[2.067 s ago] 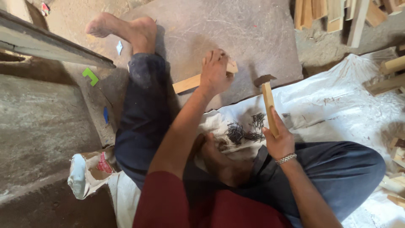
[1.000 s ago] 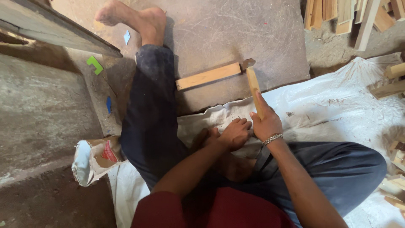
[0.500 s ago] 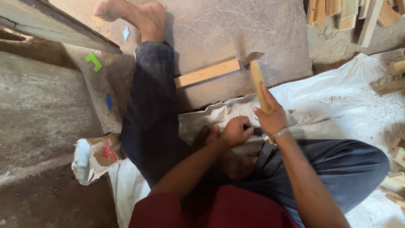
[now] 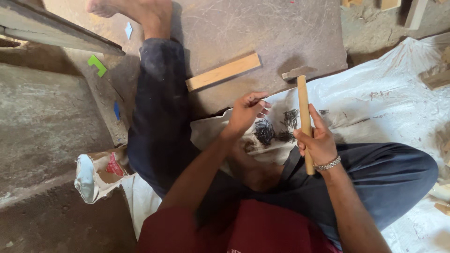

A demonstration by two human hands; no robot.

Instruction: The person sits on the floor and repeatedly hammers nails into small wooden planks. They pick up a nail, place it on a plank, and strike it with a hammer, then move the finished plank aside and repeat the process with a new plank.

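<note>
- The right hand [image 4: 318,140] grips a hammer [image 4: 303,117] by its wooden handle, head up over the grey board [image 4: 281,33].
- The left hand [image 4: 246,112] hovers above a pile of dark nails [image 4: 276,129] on white cloth [image 4: 211,131], its fingers [image 4: 258,97] pinched together; whether they hold a nail is unclear.
- A wooden strip [image 4: 223,71] lies on the board, just beyond the left hand.

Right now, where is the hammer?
In the head view, the hammer is right of centre, its wooden handle gripped by the right hand, its head over the stone slab, beside the pile of nails.
</note>
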